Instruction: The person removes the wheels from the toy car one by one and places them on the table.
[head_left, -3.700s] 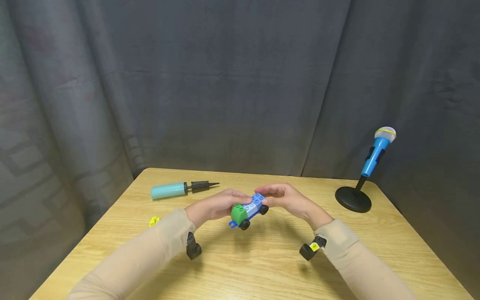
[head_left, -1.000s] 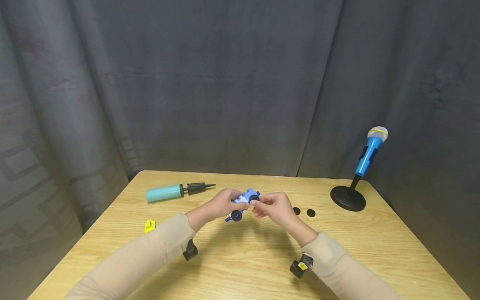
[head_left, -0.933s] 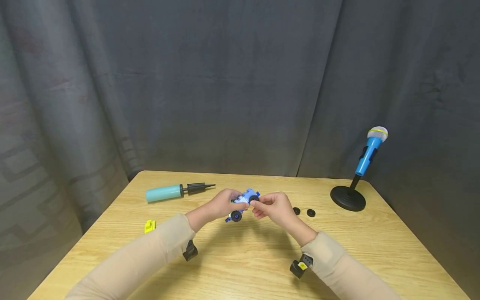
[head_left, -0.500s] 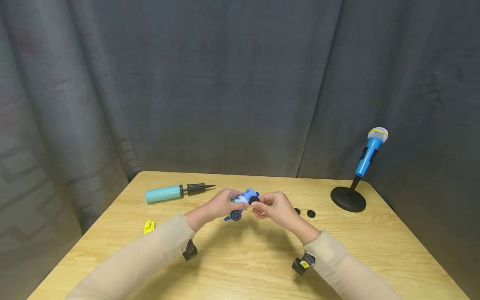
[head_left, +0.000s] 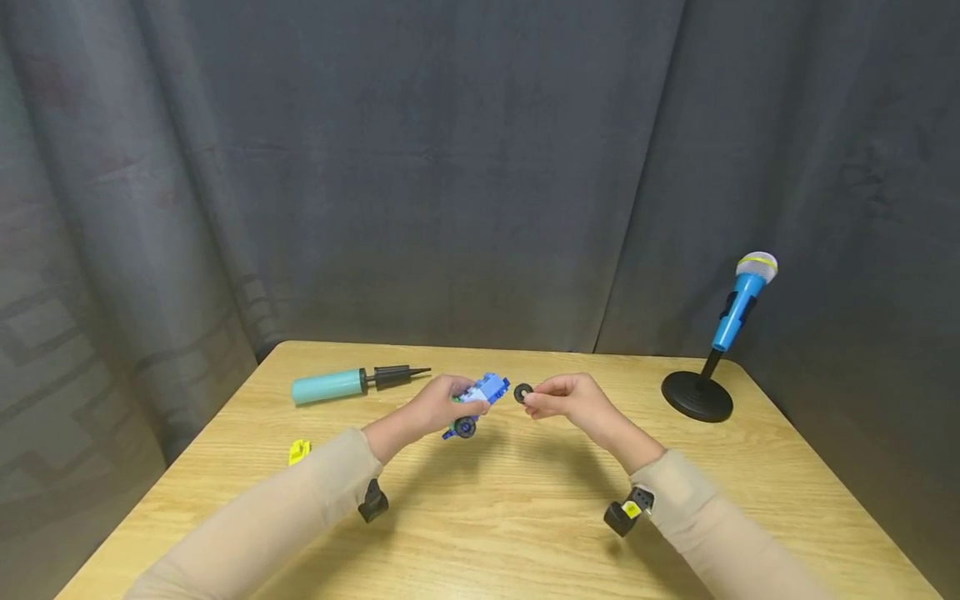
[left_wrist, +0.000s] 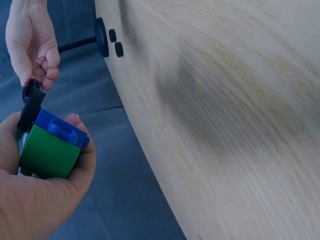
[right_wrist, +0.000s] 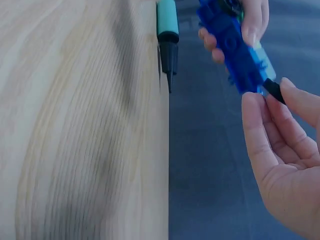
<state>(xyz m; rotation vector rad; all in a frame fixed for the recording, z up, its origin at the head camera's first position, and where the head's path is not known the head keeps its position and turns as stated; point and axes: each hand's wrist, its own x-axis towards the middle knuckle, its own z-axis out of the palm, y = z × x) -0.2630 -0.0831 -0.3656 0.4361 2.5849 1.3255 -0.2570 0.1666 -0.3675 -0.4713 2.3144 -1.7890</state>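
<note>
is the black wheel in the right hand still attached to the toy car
No, in the head view the black wheel pinched by the right hand is apart from the toy car gripped in the left hand.

On the table (head_left: 525, 533), the toy car (head_left: 480, 392) sits mid-table in the left hand (head_left: 431, 408); just right of it, the right hand (head_left: 573, 398) holds a wheel (head_left: 522, 392). The pump (head_left: 352, 382) lies far left, a small clip (head_left: 298, 451) nearer left, the microphone stand (head_left: 697, 396) far right.

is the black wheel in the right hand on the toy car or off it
Off. The right hand pinches the wheel, a gap away from the toy car in the left hand.
</note>
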